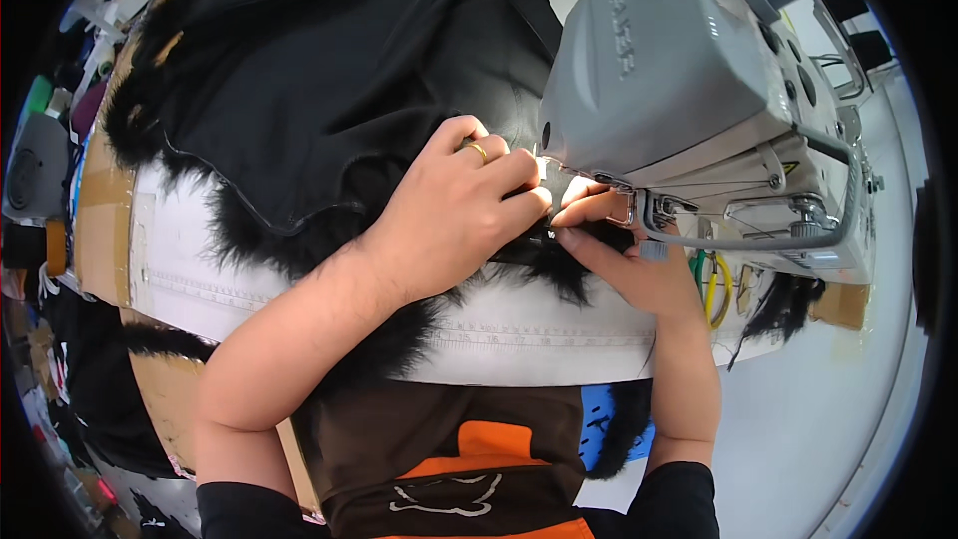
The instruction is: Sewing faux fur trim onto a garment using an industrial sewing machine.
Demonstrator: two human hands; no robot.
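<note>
A black garment (329, 70) with a smooth lining and a shaggy fur edge (254, 230) spreads over the table to the left of a grey sewing machine (659, 70). My left hand (464, 205), with a ring on one finger, bends its fingers onto the cloth and pinches it just left of the needle area. Close by, my right hand (634, 265) reaches in beneath the machine head, thumb and finger closed on the garment's edge. A small bright spot shows between the two hands. The fingertips of my right hand are partly hidden by the presser parts.
Scissors (717, 289) with yellow and green handles lie right of my right hand, beside a loose tuft of black fur (783, 309). Ruler markings (519, 334) run along the white table's front. A brown and orange apron (399, 439) covers my lap. Cardboard (105, 225) edges the left side.
</note>
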